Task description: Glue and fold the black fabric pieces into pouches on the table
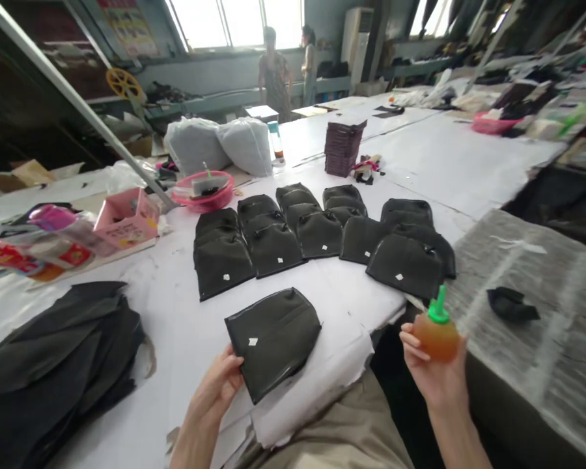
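Note:
My left hand point(221, 383) pinches the lower left edge of a black leather-like pouch piece point(278, 339) with a small white tag, lying near the table's front edge. In my right hand point(439, 371) is a round squeeze bottle point(437, 335) of orange-brown liquid, upright, with its green nozzle point(439, 306) pointing up. The fingers wrap round the bottle, off the table's front edge. Beyond the piece, similar black pieces point(224, 260) lie in overlapping rows, several with white tags. A further black piece point(405, 260) lies closest to the bottle.
Black fabric point(58, 352) is heaped at left. A pink box point(127, 218), a pink basin point(205, 198) and grey-white bags point(244, 143) stand behind. A dark purple stack point(342, 148) is farther back. At right is a grey wrapped surface point(532, 312). Two people point(276, 75) stand near the windows.

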Tool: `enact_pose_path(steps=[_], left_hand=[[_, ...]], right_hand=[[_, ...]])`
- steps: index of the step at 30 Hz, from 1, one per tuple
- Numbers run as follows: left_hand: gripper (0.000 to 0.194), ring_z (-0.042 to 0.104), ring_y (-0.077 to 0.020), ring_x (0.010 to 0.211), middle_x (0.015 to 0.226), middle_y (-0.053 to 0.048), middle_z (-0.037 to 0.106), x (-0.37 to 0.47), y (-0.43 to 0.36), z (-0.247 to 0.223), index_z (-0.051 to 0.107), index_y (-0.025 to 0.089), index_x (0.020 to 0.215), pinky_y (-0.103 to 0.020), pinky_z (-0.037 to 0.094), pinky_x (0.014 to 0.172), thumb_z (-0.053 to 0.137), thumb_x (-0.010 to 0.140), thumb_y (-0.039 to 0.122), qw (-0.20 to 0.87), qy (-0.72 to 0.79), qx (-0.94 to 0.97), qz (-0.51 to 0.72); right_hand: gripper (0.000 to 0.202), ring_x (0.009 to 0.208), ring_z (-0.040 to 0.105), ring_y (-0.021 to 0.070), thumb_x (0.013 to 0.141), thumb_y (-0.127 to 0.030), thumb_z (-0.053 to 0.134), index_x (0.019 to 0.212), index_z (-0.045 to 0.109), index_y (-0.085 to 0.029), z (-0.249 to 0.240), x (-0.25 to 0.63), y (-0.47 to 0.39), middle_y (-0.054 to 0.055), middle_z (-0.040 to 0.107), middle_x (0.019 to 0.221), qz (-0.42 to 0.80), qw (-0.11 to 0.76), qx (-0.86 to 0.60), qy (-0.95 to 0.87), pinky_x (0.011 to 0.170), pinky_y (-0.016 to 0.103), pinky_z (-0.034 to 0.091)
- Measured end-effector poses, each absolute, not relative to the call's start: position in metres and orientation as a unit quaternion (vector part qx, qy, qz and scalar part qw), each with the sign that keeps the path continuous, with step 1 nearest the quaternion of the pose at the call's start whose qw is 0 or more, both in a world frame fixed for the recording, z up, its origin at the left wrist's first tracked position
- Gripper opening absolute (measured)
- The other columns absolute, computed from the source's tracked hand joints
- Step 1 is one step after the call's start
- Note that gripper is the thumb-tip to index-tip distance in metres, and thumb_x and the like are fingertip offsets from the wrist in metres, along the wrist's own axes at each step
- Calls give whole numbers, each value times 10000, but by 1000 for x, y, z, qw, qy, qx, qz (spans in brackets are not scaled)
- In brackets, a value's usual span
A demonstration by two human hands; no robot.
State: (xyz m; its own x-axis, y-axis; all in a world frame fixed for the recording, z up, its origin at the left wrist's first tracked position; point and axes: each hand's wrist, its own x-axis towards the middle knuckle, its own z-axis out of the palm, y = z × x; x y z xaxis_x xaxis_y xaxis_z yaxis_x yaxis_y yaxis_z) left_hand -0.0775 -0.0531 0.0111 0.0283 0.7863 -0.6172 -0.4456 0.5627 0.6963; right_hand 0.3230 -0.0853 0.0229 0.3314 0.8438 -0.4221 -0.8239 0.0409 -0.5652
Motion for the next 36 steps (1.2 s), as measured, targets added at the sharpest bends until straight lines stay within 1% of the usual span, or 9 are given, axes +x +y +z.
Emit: enact_pose_path(steps=[5, 9, 14, 17, 21, 24, 28, 32, 36], left_hand=[[437, 741, -332, 1008, 998, -14, 792, -41, -38, 32, 787, 337, 1008, -430, 643, 809, 806, 593, 202, 693, 512, 174, 477], [461, 730, -322, 1044, 993, -7, 795, 0, -4, 57, 780, 319, 1003, -431, 633, 859, 750, 575, 151, 696, 483, 182, 499], [398, 740, -260, 983, 939, -25, 798, 53, 47, 76, 763, 226, 940, -362, 610, 877, 646, 588, 81, 691, 450, 146, 547], [417, 745, -234, 944, 883, -33, 794, 80, 78, 80, 747, 192, 994, -331, 594, 866, 588, 633, 58, 706, 412, 133, 561], [412, 736, -180, 804, 825, -41, 778, 110, 119, 76, 718, 143, 1021, -281, 568, 789, 538, 674, 12, 742, 349, 105, 564], [368, 714, -151, 733, 793, -28, 765, 130, 146, 72, 699, 142, 974, -266, 552, 746, 508, 700, -12, 753, 313, 95, 571], [318, 713, -148, 742, 760, -23, 748, 149, 171, 69, 674, 146, 903, -260, 544, 734, 478, 716, -20, 759, 282, 94, 579], [304, 704, -146, 715, 702, -7, 723, 162, 184, 66, 665, 149, 892, -259, 535, 718, 472, 726, -16, 757, 275, 86, 587], [277, 701, -149, 726, 723, -17, 726, 173, 188, 58, 655, 148, 867, -260, 528, 718, 477, 727, -12, 759, 273, 83, 585]], right_hand=[[734, 643, 512, 129, 508, -628, 925, 1038, 679, -184, 4, 336, -94, 88, 657, 896, 557, 732, -390, 27, 392, 202, 477], [730, 650, 518, 127, 475, -624, 936, 1005, 689, -187, 0, 346, -100, 80, 668, 885, 547, 736, -394, 59, 405, 199, 479], [742, 654, 532, 134, 446, -632, 945, 979, 709, -171, -3, 358, -112, 97, 683, 880, 525, 748, -397, 84, 401, 202, 479], [727, 651, 540, 134, 439, -622, 950, 970, 717, -185, -3, 363, -120, 88, 694, 876, 520, 749, -399, 98, 402, 201, 482], [750, 660, 556, 120, 442, -558, 981, 1031, 719, -173, -3, 366, -126, 92, 710, 895, 520, 751, -393, 108, 441, 171, 490], [734, 670, 566, 120, 471, -556, 976, 1041, 721, -170, -7, 368, -127, 97, 717, 898, 530, 748, -386, 105, 464, 166, 496], [702, 650, 559, 118, 506, -581, 956, 1031, 729, -174, -16, 371, -126, 96, 717, 878, 550, 739, -377, 95, 454, 168, 485], [687, 639, 559, 120, 518, -576, 953, 1023, 736, -164, -18, 371, -123, 100, 718, 870, 554, 736, -374, 104, 451, 176, 489], [688, 649, 564, 126, 541, -575, 948, 1053, 729, -171, -15, 371, -120, 98, 721, 884, 560, 735, -367, 102, 450, 182, 493]])
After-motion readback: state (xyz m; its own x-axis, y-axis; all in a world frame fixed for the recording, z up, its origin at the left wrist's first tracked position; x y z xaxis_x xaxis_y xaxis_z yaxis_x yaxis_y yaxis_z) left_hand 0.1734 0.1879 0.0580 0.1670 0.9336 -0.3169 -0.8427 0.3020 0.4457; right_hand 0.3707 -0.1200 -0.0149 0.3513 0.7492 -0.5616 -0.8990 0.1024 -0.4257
